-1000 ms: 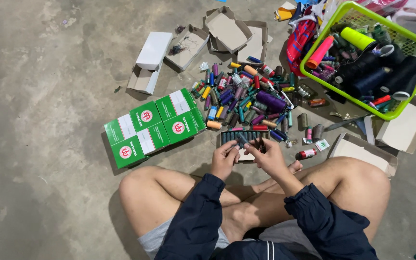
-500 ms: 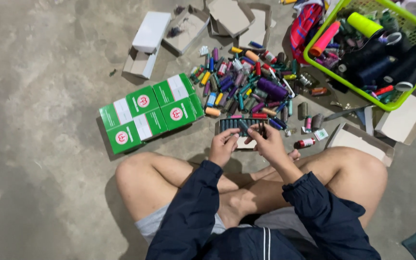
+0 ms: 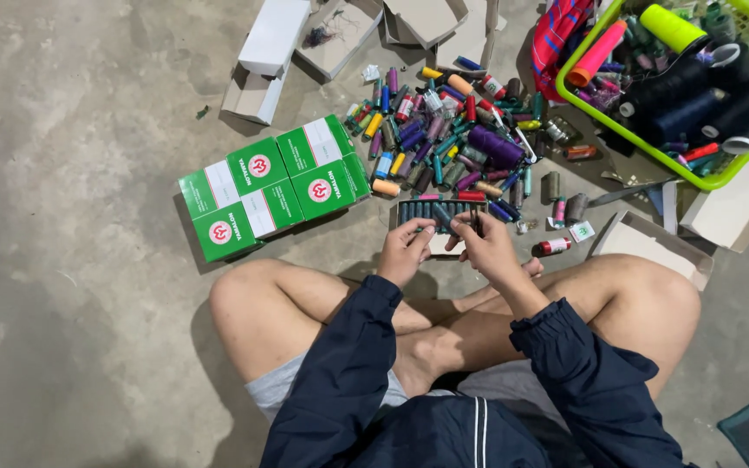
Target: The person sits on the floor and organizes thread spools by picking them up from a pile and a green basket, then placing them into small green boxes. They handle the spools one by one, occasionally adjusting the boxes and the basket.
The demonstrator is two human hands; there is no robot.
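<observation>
**Both hands at a small box of dark thread spools on the concrete floor**

A person sits cross-legged on the grey concrete floor (image 3: 80,260), bare knees wide, dark blue jacket sleeves pushed toward the centre of the frame. The left hand (image 3: 405,251) and the right hand (image 3: 487,247) meet just above the shins at a shallow open cardboard box filled with a row of dark thread spools (image 3: 439,212). The left fingers (image 3: 422,232) curl narrowly against the box's near edge; the right fingers (image 3: 470,227) pinch at one dark spool in the row, though I cannot tell how firmly.

Just beyond the box, toward upper centre, lies a loose heap of small multicoloured thread spools (image 3: 461,130). Left of the heap sit four green-and-white cardboard cartons (image 3: 270,186), pushed together. Empty white cardboard boxes (image 3: 275,39) lie open along the top. In the upper right corner stands a lime-green plastic basket (image 3: 652,143) holding big cones of thread.
</observation>
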